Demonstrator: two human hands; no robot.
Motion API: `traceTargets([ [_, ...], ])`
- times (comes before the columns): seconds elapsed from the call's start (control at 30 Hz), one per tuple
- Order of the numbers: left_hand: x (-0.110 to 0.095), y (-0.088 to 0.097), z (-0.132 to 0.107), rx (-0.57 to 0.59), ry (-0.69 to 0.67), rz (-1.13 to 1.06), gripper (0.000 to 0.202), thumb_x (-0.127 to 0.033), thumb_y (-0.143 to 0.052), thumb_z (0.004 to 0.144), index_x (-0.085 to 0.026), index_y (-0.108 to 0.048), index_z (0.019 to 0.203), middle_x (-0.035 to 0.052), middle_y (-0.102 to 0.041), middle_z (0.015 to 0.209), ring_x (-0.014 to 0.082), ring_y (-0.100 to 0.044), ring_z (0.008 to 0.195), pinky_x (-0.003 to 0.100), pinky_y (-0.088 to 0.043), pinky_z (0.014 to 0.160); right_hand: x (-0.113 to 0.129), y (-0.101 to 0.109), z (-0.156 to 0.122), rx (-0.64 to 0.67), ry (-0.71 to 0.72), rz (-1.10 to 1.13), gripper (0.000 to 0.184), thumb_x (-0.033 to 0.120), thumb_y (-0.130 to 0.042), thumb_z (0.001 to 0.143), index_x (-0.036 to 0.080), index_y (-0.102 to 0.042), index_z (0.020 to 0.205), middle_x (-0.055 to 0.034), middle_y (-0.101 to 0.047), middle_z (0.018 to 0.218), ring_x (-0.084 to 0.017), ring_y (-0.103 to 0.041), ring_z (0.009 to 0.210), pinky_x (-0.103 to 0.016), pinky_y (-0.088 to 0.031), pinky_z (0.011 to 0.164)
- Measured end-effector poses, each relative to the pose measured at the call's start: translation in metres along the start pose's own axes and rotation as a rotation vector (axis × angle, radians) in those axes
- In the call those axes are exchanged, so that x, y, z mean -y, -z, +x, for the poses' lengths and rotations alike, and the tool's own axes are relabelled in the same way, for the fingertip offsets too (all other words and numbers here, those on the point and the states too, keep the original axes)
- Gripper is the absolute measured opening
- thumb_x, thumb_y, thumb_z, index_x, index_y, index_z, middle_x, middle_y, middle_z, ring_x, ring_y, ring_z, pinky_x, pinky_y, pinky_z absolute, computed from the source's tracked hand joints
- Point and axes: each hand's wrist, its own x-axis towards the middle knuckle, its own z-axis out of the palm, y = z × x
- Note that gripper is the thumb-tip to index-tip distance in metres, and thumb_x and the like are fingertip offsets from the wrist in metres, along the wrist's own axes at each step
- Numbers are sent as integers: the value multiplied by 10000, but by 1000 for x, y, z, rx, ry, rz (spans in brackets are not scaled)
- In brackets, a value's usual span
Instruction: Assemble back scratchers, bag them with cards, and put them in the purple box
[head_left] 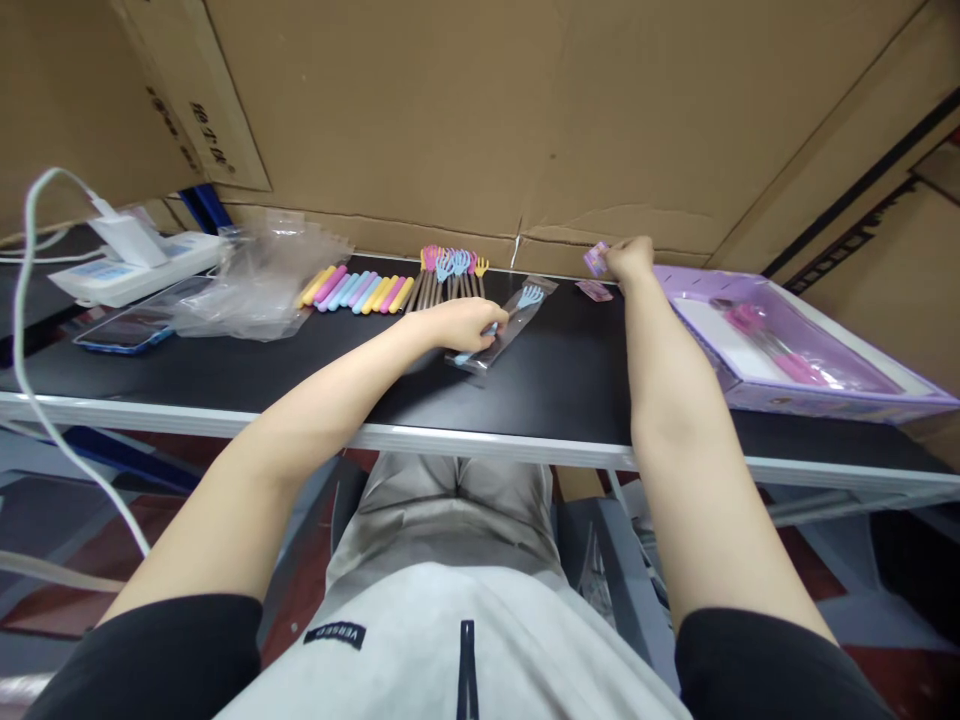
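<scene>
Pale cloth covers the person's lap, nearest me, before the black table. Mid-table, the left hand curls its fingers closed over a clear bag with a blue fork inside. Farther right, the right hand pinches a small card, fingertips together; another card lies just beneath. Forks and coloured handles line up left, a purple box sits right.

The sleeves were black. The pale grey top had a black tag with light letters and a black strip. The hands were bare.
</scene>
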Motion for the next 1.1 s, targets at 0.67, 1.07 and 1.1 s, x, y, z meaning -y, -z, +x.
traceTargets([
  [0.67,1,19,-12,203,174,-134,584,-204,-558,857,-135,-576,1436,79,-722,1076,211,-664,912,278,-463,788,43,-26,-92,228,260,-39,106,164,-694,900,229,-625,854,-149,-749,1106,-336,-702,1142,-512,-536,1117],
  [1.07,-5,22,-12,220,213,-77,594,-216,-570,866,-122,-575,1453,101,-744,1143,227,-695,967,274,-468,773,30,-14,-98,247,128,-192,223,129,-561,971,200,-576,1182,-216,-749,1238,-380,-710,1262,-492,-531,1084],
  [1.1,-5,22,-11,219,220,-65,583,-224,-570,879,-117,-578,1452,106,-749,1150,230,-699,979,274,-471,779,29,-13,-97,250,129,-172,214,135,-567,965,217,-572,1162,-199,-759,1219,-372,-715,1252,-496,-536,1084],
])
